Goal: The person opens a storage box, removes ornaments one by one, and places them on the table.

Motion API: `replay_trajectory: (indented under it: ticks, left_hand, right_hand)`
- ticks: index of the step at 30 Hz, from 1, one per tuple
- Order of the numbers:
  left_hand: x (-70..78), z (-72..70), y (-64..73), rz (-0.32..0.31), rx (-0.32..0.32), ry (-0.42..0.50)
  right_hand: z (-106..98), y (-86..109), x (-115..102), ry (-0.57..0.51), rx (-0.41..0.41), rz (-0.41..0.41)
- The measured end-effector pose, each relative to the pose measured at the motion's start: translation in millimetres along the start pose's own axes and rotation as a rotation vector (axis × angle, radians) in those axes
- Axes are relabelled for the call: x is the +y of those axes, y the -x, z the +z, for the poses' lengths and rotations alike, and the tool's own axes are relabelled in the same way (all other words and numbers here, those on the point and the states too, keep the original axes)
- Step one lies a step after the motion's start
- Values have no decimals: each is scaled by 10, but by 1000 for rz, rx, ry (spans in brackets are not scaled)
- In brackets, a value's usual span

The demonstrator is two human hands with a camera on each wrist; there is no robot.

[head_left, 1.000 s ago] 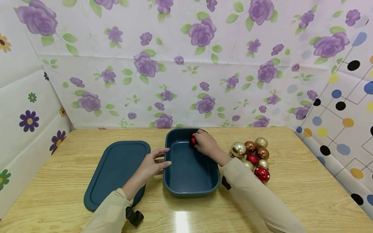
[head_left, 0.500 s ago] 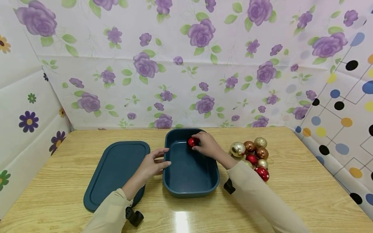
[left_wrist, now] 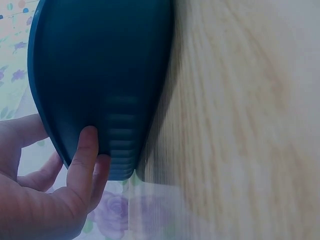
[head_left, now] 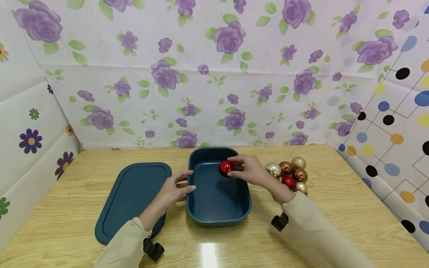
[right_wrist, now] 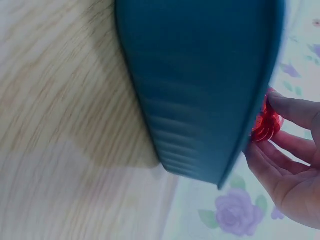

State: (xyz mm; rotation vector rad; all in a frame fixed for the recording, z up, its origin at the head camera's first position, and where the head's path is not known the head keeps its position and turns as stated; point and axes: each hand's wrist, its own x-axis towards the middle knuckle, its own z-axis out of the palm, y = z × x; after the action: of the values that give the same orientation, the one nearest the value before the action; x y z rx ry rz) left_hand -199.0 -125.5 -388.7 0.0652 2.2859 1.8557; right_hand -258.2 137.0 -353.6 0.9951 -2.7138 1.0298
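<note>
My right hand (head_left: 249, 169) pinches a shiny red Christmas ball (head_left: 226, 166) between thumb and fingers, over the far right part of a dark blue box (head_left: 218, 224). In the right wrist view, the red ball (right_wrist: 266, 122) shows just past the rim, partly hidden by fingers and box wall. At the opposite side, my left hand (head_left: 169, 192) holds the box's left wall. The left wrist view has fingertips against the outer wall (left_wrist: 107, 60) while other fingers reach over the rim.
A flat dark blue lid (head_left: 134, 197) lies left of the box, partly under the left forearm. Several gold, brown and red Christmas balls (head_left: 299, 175) are clustered at the right, some hidden behind the right forearm. Flowered cloth (head_left: 201, 93) hangs behind the wooden table (head_left: 335, 208).
The right hand has drawn back to the right and a little nearer, still holding the red ball, which shows more fully. The left hand keeps its place at the box.
</note>
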Motion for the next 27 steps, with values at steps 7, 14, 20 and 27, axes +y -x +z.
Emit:
replay_trajectory:
  ticks: [7,14,20,27]
  left_hand:
    - [-2,4,-1,-1,-4,-1]
    - [11,-9,3,0,-9,-2]
    - [16,-8,-2,-2,-8,-7]
    - [-2,-3,-8,-9,-2,-5]
  right_hand:
    - [-323,251,64,-153,37,100]
    - [-702,545,198,-115,99,199]
    - [-970,809,382,-40,153,291]
    - [-1163,1112,706,14,197,383]
